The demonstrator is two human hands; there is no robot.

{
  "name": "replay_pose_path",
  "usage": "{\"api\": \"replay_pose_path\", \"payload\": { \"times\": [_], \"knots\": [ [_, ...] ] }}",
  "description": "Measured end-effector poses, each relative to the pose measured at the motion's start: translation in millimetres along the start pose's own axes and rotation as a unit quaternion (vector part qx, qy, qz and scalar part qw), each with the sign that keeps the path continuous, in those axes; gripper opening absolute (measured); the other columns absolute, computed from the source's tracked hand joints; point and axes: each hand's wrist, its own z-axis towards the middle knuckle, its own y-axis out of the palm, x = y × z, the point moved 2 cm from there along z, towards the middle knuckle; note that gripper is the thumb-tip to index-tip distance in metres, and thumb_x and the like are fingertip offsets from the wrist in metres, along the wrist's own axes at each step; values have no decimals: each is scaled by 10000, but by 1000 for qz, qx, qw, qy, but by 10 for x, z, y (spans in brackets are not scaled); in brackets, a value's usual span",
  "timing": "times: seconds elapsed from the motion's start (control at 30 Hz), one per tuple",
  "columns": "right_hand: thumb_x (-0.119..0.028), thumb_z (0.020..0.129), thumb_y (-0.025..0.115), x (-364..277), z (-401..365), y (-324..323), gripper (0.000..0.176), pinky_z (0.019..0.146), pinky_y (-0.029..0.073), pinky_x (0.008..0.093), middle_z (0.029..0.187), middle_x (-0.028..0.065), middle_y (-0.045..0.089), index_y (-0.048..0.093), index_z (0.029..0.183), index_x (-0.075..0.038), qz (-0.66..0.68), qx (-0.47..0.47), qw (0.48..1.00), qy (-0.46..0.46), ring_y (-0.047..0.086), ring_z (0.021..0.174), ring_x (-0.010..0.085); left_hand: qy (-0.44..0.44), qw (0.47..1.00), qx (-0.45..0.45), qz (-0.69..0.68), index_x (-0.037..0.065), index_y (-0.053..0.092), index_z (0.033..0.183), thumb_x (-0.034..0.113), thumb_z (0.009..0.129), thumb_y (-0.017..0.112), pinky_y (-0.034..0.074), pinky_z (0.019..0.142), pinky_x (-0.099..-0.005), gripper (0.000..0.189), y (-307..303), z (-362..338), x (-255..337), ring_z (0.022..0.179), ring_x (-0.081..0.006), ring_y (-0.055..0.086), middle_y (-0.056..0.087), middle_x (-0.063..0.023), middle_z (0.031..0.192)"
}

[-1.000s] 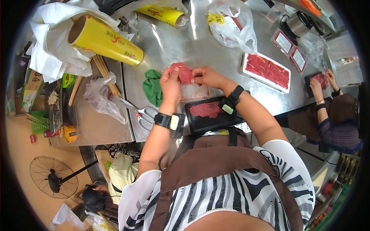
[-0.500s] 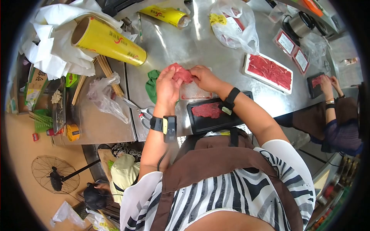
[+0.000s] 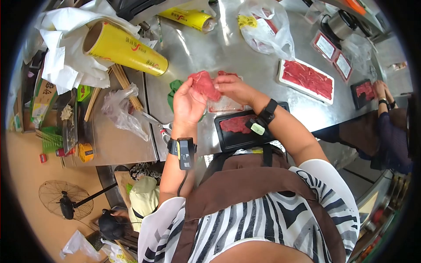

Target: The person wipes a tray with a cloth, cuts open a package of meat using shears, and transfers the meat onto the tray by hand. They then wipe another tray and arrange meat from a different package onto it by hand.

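A slice of raw red meat (image 3: 204,84) is stretched between my two hands above the steel table. My left hand (image 3: 187,103), palm turned up, grips its left edge with thumb and fingers. On the other side, the fingers of my right hand (image 3: 235,90) pinch its right edge. Beneath them lies a clear plastic tray (image 3: 224,105), partly hidden by my right hand, with more red meat showing behind that hand. Closer to my body, a black tray (image 3: 224,142) holds flat meat slices (image 3: 236,124). A green cloth (image 3: 172,94) lies beside my left hand.
Scissors (image 3: 165,131), skewers (image 3: 125,87) and a yellow film roll (image 3: 127,48) are at left. A white tray (image 3: 284,79) of meat, a plastic bag (image 3: 267,37) and labelled packs (image 3: 324,46) stand at right. A co-worker's hands (image 3: 380,91) touch another black tray (image 3: 356,97).
The bunched meat is now spread flatter between my hands, and my left palm has opened upward. More meat shows behind my right hand. The co-worker's hands have moved down to the tray's edge.
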Motion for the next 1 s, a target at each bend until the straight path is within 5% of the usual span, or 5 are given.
{"api": "replay_pose_path", "payload": {
  "times": [0.43, 0.53, 0.63, 0.73, 1.0],
  "knots": [
    [-159, 930, 606, -314, -1028, -170, 93, 678, 502, 266, 800, 16, 624, 616, 955, -70, -46, 108, 991, 70, 604, 765, 107, 9, 956, 109, 271, -33, 576, 1127, -9, 915, 562, 538, 869, -333, 213, -181, -180, -503, 981, -214, 641, 655, -136, 1052],
    [-183, 941, 590, -194, -1257, -264, 159, 696, 496, 264, 809, 21, 649, 617, 1024, -50, -125, 152, 967, 162, 614, 763, 124, 38, 929, 119, 348, -29, 575, 1141, 18, 933, 550, 556, 826, -321, 215, -75, -174, -543, 963, -192, 649, 660, -135, 1057],
    [-247, 915, 630, -275, -1396, -70, 377, 802, 478, 283, 983, 51, 665, 579, 1214, -22, -492, 173, 853, 38, 610, 945, 148, -26, 899, 73, 432, -13, 573, 1150, 37, 952, 529, 557, 782, -288, 210, 78, -163, -569, 937, -155, 649, 664, -119, 1043],
    [-215, 879, 675, -577, -1385, 284, 352, 855, 468, 296, 1005, 63, 649, 619, 1166, -19, -417, 220, 876, -101, 576, 998, 135, -48, 877, 32, 476, -2, 576, 1138, 53, 965, 516, 523, 797, -259, 191, 266, -156, -705, 927, -118, 622, 653, -88, 1029],
    [-114, 847, 699, -404, -1202, 175, 223, 696, 481, 250, 905, 32, 652, 647, 1036, -9, -325, 191, 926, 6, 584, 796, 95, 18, 820, 13, 572, 8, 544, 1162, 158, 984, 524, 473, 811, -252, 233, 231, -127, -876, 937, -97, 571, 617, -59, 1017]
  ]
}}
